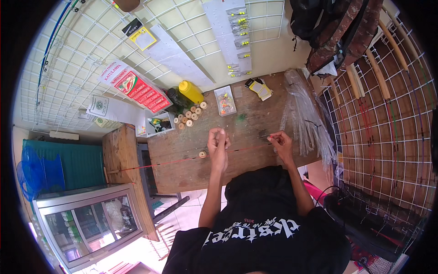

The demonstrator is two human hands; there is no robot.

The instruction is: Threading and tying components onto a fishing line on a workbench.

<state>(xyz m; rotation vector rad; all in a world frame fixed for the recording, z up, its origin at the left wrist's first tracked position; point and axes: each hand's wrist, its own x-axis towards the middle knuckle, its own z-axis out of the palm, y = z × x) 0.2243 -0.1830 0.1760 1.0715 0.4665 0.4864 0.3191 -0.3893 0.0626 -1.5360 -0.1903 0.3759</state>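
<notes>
A thin red fishing rod blank (pixel 178 161) with dark bands stretches across the wooden table (pixel 184 178), from a wooden handle (pixel 113 171) at the left towards my right hand. My left hand (pixel 218 142) is raised over the rod, thumb against curled fingers; whether fine thread lies between them is too small to tell. The rod passes behind my left wrist. My right hand (pixel 283 144) pinches a small red piece (pixel 271 137) between thumb and fingertips, close to the rod's right end. Just left of my left wrist, a small wooden ring or spool (pixel 202 154) lies by the rod.
Several small wooden spools (pixel 191 114) stand near a yellow squeeze bottle (pixel 191 91). Behind my hands are a white tray (pixel 225 101) of lures and yellow-black packets (pixel 258 89). Clear plastic sleeves (pixel 301 116) cover the table's right end. Rods with wooden handles (pixel 378 75) hang on the right grid.
</notes>
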